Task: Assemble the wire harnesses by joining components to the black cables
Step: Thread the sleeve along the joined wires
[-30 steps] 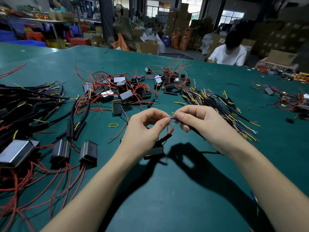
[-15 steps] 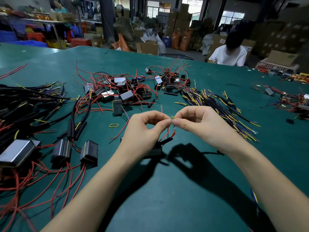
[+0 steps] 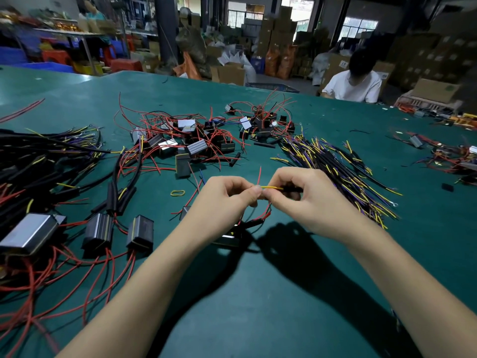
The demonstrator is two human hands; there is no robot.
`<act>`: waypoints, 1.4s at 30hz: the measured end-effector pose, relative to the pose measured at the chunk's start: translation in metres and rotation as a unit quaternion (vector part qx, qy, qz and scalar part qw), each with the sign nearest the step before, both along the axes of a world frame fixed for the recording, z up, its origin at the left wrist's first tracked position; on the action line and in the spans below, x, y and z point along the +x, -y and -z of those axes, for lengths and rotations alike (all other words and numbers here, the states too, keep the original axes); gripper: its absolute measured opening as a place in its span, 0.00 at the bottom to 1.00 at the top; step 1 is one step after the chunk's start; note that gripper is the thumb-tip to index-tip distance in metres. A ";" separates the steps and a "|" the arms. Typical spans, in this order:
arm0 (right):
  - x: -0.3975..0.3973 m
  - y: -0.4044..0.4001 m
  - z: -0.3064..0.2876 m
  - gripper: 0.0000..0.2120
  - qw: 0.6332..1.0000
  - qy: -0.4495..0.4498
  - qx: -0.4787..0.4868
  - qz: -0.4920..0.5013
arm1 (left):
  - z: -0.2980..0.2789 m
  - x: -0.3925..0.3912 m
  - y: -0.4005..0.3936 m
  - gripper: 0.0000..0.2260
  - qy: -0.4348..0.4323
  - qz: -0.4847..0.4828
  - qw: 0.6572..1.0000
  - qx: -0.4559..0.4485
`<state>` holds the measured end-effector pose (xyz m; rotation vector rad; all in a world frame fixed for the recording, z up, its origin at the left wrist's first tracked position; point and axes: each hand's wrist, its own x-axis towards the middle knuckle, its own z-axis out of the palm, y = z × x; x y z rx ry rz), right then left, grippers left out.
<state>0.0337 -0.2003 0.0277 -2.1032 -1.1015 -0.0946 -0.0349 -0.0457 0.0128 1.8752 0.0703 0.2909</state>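
Your left hand (image 3: 224, 200) pinches a red wire (image 3: 259, 174) between thumb and forefinger, its free end sticking up just above the fingertips. Your right hand (image 3: 302, 200) meets it fingertip to fingertip, curled round a black cable (image 3: 293, 189) and pinching its yellow lead (image 3: 271, 187). That lead lies level, its long axis running left to right, with its tip pointing straight at your left fingertips, so the join sits right between the two hands and both are equally near. Judging from this, the twist has to be made along that line. Below your hands, the black component (image 3: 227, 237) on the red wire rests on the green tabletop (image 3: 258, 306). Loose cables (image 3: 335, 164) lie just beyond your right hand, more components (image 3: 196, 147) beyond your left
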 end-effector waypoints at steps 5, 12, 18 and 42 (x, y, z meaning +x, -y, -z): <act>-0.001 0.008 -0.015 0.09 0.998 -0.062 0.012 -0.029 | -0.003 -0.001 -0.004 0.08 0.036 0.008 0.999 -0.017; 0.011 0.018 -0.016 0.19 0.953 -0.207 0.219 -0.030 | 0.001 0.000 -0.001 0.06 0.027 -0.005 1.000 0.001; 0.017 0.023 -0.008 0.06 0.920 -0.196 0.336 0.043 | 0.005 0.004 0.000 0.06 0.031 -0.055 0.998 -0.017; -0.006 0.000 0.020 0.08 0.762 -0.471 0.353 -0.268 | 0.008 0.007 -0.006 0.07 0.065 -0.158 0.983 -0.067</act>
